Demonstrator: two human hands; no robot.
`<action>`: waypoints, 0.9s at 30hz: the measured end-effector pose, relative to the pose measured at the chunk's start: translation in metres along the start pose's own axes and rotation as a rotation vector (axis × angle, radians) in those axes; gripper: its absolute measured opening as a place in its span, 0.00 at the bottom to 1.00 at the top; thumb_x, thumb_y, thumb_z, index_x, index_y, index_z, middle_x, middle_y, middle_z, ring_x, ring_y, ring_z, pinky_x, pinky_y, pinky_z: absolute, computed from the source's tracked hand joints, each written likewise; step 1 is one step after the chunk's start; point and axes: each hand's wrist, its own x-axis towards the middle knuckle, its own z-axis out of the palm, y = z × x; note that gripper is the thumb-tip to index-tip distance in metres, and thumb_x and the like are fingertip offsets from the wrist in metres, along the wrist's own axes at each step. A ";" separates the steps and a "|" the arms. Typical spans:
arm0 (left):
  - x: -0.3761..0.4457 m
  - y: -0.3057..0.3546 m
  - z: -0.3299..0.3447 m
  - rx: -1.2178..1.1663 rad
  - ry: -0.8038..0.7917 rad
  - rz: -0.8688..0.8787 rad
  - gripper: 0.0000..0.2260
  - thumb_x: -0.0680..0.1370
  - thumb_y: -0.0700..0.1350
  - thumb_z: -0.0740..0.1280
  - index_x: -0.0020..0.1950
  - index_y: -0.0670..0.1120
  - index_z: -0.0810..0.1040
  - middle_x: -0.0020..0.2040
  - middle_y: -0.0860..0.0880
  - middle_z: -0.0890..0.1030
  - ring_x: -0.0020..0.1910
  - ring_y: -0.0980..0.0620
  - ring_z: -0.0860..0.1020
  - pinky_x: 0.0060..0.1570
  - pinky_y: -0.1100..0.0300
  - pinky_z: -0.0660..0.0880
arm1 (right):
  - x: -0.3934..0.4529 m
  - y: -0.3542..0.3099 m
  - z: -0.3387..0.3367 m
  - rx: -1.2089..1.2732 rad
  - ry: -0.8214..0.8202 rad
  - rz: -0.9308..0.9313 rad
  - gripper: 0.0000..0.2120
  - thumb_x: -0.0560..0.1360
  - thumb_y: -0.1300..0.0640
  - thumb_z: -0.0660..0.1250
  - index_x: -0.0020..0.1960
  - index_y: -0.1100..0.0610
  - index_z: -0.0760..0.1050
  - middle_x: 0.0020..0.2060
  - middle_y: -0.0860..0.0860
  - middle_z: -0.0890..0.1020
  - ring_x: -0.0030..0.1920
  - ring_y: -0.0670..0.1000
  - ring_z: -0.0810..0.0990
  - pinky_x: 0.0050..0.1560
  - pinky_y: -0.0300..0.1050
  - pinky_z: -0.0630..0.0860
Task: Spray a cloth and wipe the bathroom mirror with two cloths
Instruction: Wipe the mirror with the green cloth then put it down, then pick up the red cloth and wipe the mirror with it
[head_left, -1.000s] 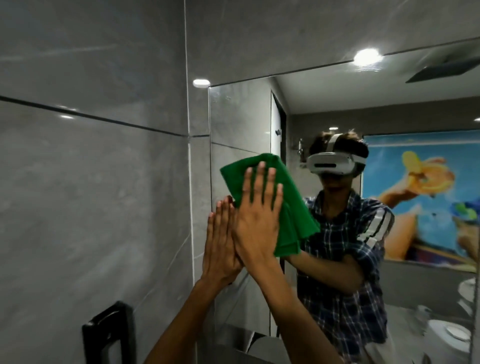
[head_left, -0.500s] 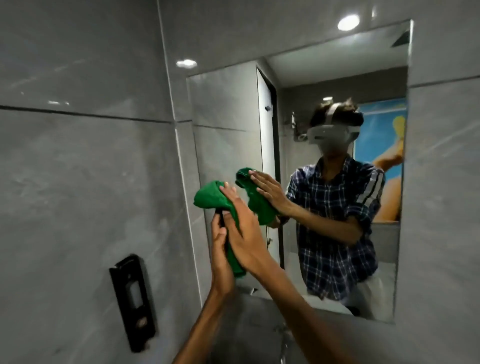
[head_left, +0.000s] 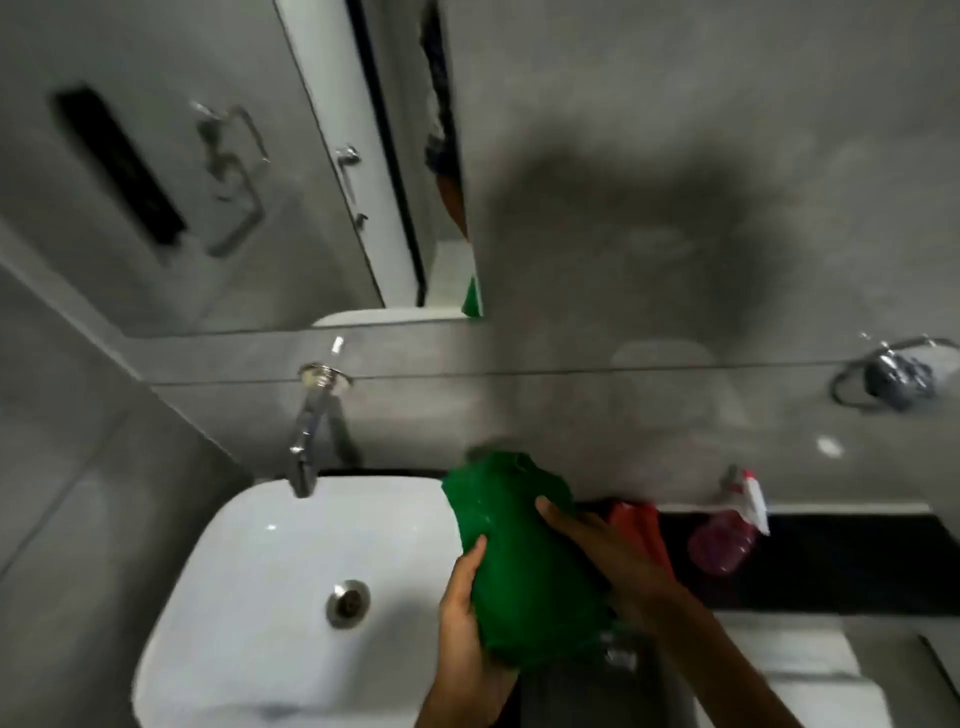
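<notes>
Both hands hold a bunched green cloth (head_left: 524, 566) over the right rim of the white sink. My left hand (head_left: 465, 618) grips its lower left side, and my right hand (head_left: 597, 551) presses on its right side. A red cloth (head_left: 641, 525) lies on the black counter just behind my right hand. A pink spray bottle (head_left: 727, 540) with a white and red trigger stands on the counter to the right. The mirror (head_left: 332, 171) hangs on the wall at the upper left; only its lower part shows. The frame is blurred.
A white basin (head_left: 249, 571) with a metal drain sits at the lower left under a chrome wall tap (head_left: 309, 436). A black counter (head_left: 857, 566) runs right. A chrome ring holder (head_left: 893, 379) is fixed on the grey wall at right.
The view has swung down from the mirror to the sink. The green cloth has come off the glass and is now bunched between both hands above the basin's edge.
</notes>
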 end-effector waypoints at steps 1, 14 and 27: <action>0.008 -0.016 -0.005 0.020 0.013 -0.033 0.21 0.74 0.53 0.71 0.62 0.44 0.85 0.62 0.34 0.84 0.59 0.34 0.84 0.51 0.41 0.83 | -0.005 0.012 -0.014 0.021 0.013 0.033 0.08 0.74 0.52 0.74 0.50 0.52 0.89 0.44 0.49 0.91 0.45 0.46 0.90 0.43 0.40 0.85; 0.230 -0.164 -0.078 0.745 0.402 -0.125 0.26 0.80 0.42 0.71 0.77 0.40 0.69 0.74 0.34 0.73 0.71 0.37 0.75 0.71 0.42 0.73 | 0.139 0.187 -0.153 -0.105 0.312 0.205 0.32 0.76 0.80 0.64 0.78 0.69 0.63 0.71 0.65 0.74 0.70 0.62 0.75 0.69 0.56 0.76; 0.274 -0.170 -0.081 1.335 0.557 0.124 0.25 0.81 0.43 0.67 0.78 0.40 0.68 0.74 0.37 0.73 0.73 0.36 0.71 0.69 0.44 0.72 | 0.171 0.226 -0.179 -0.533 0.424 0.235 0.19 0.80 0.67 0.64 0.70 0.60 0.74 0.61 0.62 0.83 0.55 0.61 0.85 0.55 0.60 0.84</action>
